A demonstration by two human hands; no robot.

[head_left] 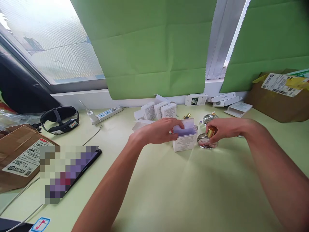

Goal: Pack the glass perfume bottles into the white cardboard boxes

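Note:
My left hand [166, 130] grips the left edge of a small white carton [185, 142], which stands upright with its flap up and a lilac inside showing. Just right of it, my right hand [219, 129] has its fingers closed round the gold cap of a clear perfume bottle [207, 141]. That bottle is low and round, and holds a pinkish tint. Behind it lies another glass bottle [209, 118], partly covered by my right hand. A gold-capped piece [187, 116] shows behind the carton, its lower part hidden.
Several white cartons [155, 110] stand behind my left hand; flattened ones [227, 99] lie by the wall. Brown boxes [277, 100] flank both sides. At left are a power strip [108, 113], a black headset [61, 120], a blurred phone [82, 169] and cables.

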